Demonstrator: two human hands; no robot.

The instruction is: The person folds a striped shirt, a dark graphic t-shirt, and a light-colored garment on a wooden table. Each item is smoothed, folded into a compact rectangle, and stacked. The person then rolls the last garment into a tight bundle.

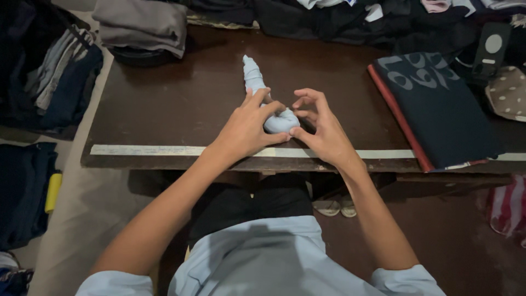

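On dark table (181, 98), left hand (246, 129), right hand (320, 129) (fingers curled), rolling pale-blue cloth (274, 121)

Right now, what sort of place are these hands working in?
Probably a clothes-sorting or tailoring room: folded garments in stacks line the dark wooden table, a pale measuring strip runs along its front edge, and both hands roll a light blue cloth.

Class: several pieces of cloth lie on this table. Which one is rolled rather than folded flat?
The pale blue cloth between both hands; the dark navy garment and grey garment lie folded.

Pale blue rolled cloth (262, 93); dark brown table (181, 98); navy folded garment (438, 109).
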